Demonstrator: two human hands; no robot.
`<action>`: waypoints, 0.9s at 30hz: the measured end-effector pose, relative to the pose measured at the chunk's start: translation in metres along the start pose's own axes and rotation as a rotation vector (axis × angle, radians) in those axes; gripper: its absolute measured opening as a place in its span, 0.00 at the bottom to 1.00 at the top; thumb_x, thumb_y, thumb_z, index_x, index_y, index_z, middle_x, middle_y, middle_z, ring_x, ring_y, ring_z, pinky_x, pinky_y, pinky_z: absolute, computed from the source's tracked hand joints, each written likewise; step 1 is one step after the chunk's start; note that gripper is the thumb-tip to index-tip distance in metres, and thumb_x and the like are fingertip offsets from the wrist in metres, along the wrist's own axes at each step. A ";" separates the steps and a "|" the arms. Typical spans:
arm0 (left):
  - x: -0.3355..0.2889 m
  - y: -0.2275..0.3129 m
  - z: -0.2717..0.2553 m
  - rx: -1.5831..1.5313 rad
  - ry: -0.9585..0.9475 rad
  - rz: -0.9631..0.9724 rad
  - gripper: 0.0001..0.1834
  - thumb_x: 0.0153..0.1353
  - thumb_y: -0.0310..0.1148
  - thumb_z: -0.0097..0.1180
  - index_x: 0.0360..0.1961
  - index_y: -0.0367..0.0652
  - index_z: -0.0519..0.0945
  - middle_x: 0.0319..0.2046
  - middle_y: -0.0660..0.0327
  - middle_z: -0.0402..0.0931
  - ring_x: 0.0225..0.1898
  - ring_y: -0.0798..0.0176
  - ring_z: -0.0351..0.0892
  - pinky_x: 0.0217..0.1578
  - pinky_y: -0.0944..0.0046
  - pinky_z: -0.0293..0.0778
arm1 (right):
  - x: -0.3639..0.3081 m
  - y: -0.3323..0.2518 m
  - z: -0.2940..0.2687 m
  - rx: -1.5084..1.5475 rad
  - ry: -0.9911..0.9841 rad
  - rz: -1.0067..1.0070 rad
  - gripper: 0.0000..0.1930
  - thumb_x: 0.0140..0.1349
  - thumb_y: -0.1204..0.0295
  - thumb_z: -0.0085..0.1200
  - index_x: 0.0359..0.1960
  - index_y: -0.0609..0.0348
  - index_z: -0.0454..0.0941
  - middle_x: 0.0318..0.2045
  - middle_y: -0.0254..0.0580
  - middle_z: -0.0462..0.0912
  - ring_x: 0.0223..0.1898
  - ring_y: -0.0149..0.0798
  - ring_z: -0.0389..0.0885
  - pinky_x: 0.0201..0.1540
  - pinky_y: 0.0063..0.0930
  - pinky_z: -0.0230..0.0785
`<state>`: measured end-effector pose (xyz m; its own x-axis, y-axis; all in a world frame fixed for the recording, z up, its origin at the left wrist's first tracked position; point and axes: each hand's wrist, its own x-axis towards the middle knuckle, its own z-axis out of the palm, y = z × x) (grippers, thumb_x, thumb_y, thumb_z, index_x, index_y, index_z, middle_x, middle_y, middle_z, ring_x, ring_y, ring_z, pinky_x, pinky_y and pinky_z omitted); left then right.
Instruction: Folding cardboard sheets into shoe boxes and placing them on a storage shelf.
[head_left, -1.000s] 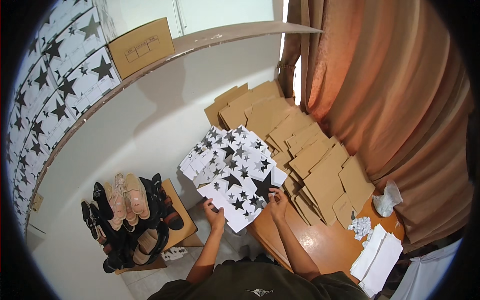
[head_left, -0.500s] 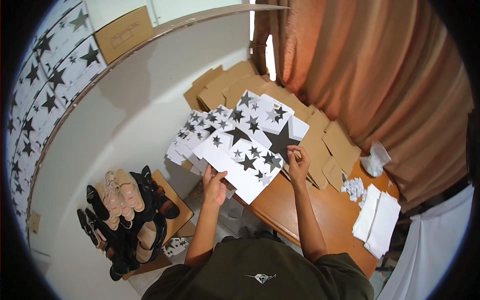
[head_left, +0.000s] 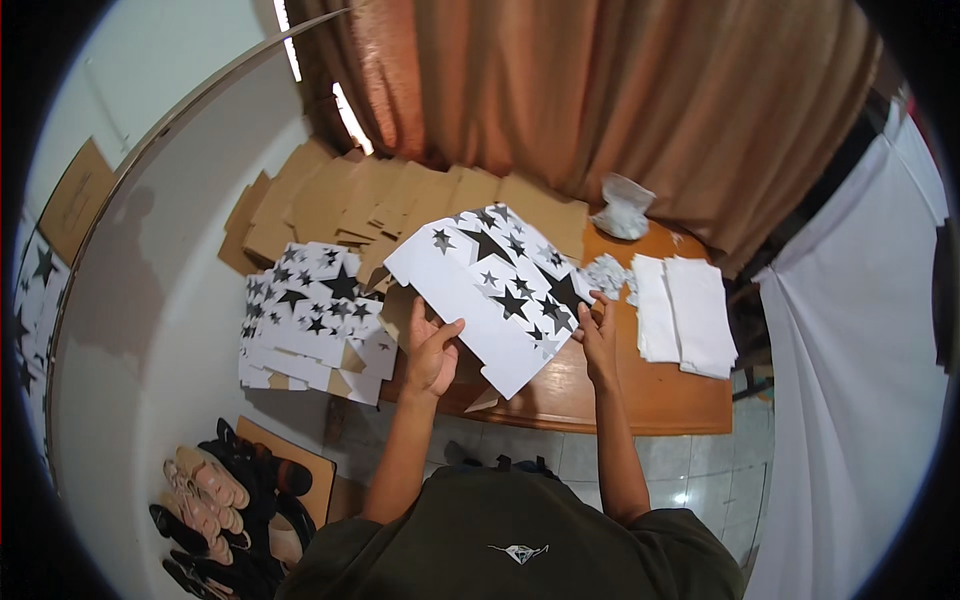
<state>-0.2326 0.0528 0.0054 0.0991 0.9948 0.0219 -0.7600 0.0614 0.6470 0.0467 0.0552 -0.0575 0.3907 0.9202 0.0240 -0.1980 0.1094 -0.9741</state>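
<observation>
Between my two hands I hold a white cardboard box blank [head_left: 482,318] printed with black and grey stars. It is tilted above the front of the table, and its brown underside shows at the left. My left hand [head_left: 433,352] grips the near left edge, thumb on top and fingers beneath. At the right edge, my right hand [head_left: 600,342] pinches the board between thumb and fingers. To the left of it lies a loose pile of similar star-printed blanks [head_left: 315,305]. Behind are several overlapping plain brown cardboard pieces [head_left: 350,195].
Right of the blank are crumpled white scraps [head_left: 606,274], a clear plastic bag [head_left: 624,208] and folded white sheets [head_left: 682,312] on the wooden table [head_left: 570,405]. Shoes [head_left: 215,495] crowd the lower left. A brown curtain [head_left: 600,100] hangs behind; white cloth [head_left: 850,330] hangs at right.
The view has swung to the right, so the table, curtain and white cloth show more. The held blank has come away from the star-printed pile, which now lies apart on the left.
</observation>
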 end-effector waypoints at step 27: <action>-0.099 -0.166 0.229 1.293 -0.574 0.226 0.36 0.66 0.29 0.62 0.73 0.37 0.63 0.61 0.47 0.74 0.60 0.56 0.77 0.57 0.57 0.78 | -0.106 -0.060 -0.192 -0.645 0.074 -0.201 0.43 0.49 0.52 0.75 0.62 0.66 0.73 0.43 0.59 0.86 0.44 0.55 0.88 0.48 0.42 0.79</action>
<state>0.0310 -0.0745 0.0705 0.5350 0.7845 0.3137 0.2833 -0.5164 0.8081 0.1898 -0.1209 -0.0444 0.4286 0.8750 0.2250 0.4519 0.0081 -0.8920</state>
